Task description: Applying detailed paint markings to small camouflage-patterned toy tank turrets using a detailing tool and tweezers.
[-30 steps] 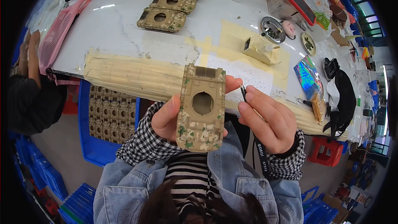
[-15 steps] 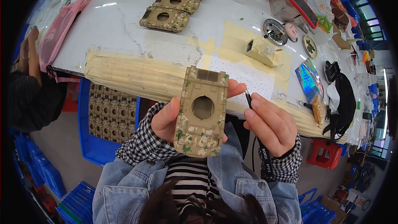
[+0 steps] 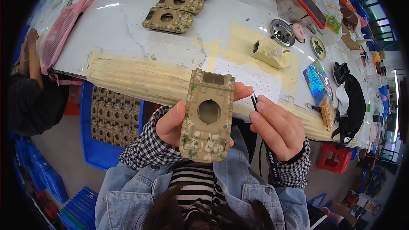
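Observation:
My left hand [image 3: 170, 121] grips a tan camouflage model tank hull [image 3: 206, 138] from the side and beneath, its top facing up. A round hole opens in the middle of the hull, and a dark grille sits at its far end. Pinched in the fingers of my right hand [image 3: 281, 130] are black pointed tweezers [image 3: 255, 101]. Their bright tips are close to the left fingertips that stick out past the hull's right edge. Whether anything tiny sits at the tips I cannot make out.
Several similar hulls [image 3: 168, 20] stand in a row on the white table [image 3: 115, 23]. A dotted white sheet [image 3: 264, 79] lies beyond my right hand, near a taped block [image 3: 270, 53] and a metal dish [image 3: 282, 33]. At left, a blue crate [image 3: 87, 136] holds more hulls; a co-worker's arm [image 3: 32, 55] shows there.
Both hands and the hull have barely shifted. The tweezer tips have moved very slightly beside the left fingertips. Part of another person has come into view at the lower right.

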A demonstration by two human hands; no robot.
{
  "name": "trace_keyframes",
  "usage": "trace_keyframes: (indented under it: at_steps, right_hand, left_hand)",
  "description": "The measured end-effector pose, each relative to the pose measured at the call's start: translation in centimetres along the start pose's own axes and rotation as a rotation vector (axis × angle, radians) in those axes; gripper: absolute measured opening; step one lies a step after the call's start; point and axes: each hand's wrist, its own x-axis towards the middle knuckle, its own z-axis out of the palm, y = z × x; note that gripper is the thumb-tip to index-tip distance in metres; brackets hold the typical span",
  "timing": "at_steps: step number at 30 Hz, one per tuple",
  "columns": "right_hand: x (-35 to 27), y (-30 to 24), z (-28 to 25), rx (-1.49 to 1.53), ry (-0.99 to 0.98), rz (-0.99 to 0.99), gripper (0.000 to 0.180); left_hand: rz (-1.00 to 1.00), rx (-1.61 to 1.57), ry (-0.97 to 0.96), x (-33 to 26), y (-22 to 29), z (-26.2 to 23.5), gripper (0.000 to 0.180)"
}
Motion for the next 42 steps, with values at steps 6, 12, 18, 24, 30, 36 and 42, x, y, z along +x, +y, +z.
trace_keyframes:
  at_steps: [6, 12, 18, 24, 30, 36, 42]
  right_hand:
    - [0.1, 0.0, -0.1, -0.010, -0.016, -0.005, 0.026]
    - [0.2, -0.1, -0.2, -0.022, -0.021, -0.006, 0.027]
    - [0.1, -0.1, -0.2, -0.018, -0.033, -0.005, 0.027]
    - [-0.2, -0.2, -0.5, 0.024, -0.036, 0.048, 0.026]
    - [-0.1, -0.8, -1.6, 0.172, 0.053, 0.272, 0.028]
    - [-0.9, -0.3, -1.2, 0.841, 0.264, 0.729, 0.029]
    - [0.1, 1.4, -0.7, 1.185, 0.242, 1.031, 0.027]
  left_hand:
    - [-0.032, 0.024, 0.054, -0.3, 0.0, 0.3, 0.089]
    - [-0.139, 0.016, -0.127, -0.3, 0.6, -1.1, 0.092]
    - [-0.182, -0.057, -0.141, -0.4, 0.6, -1.4, 0.092]
    - [-0.174, -0.006, -0.102, -0.3, 0.8, -1.1, 0.090]
    - [-0.089, 0.053, 0.081, 0.1, 0.4, 0.4, 0.087]
    - [-0.059, 0.046, 0.047, -0.2, -0.2, 0.0, 0.086]
    - [-0.106, 0.085, 0.026, -0.5, -0.1, 0.3, 0.090]
